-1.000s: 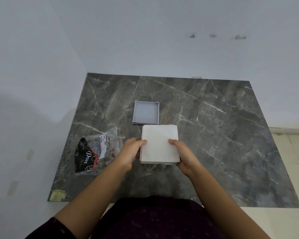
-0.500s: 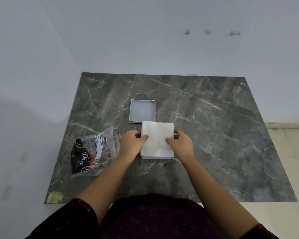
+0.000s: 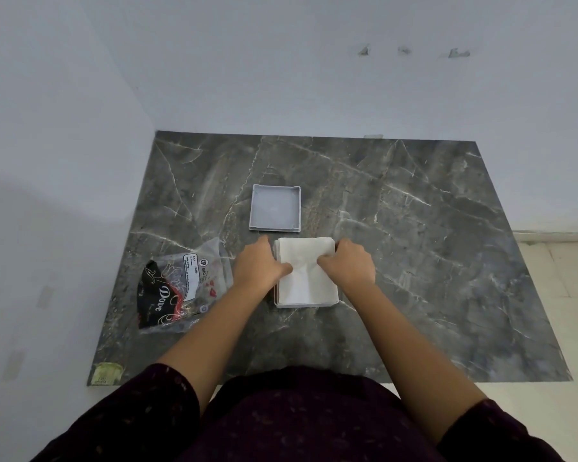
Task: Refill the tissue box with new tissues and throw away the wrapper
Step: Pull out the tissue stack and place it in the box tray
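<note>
A white stack of tissues [image 3: 306, 285] lies in the light grey tissue box base [image 3: 306, 305] at the middle of the dark marble slab [image 3: 431, 261]; only the base's rim shows around the stack. My left hand [image 3: 259, 266] and my right hand [image 3: 349, 265] rest on the stack's two sides, thumbs pressing on the top sheet, which is creased between them. The grey box lid [image 3: 275, 208] lies upturned just behind. The empty clear and black wrapper [image 3: 177, 288] lies crumpled to the left of my left hand.
White walls close off the slab at the back and left. A pale tiled floor [image 3: 561, 281] shows to the right. A small greenish sticker [image 3: 107, 373] sits at the slab's near left corner.
The tissue stack, held up in both hands before, has come down into the box base on the slab. My thumbs have moved inward onto the top sheet.
</note>
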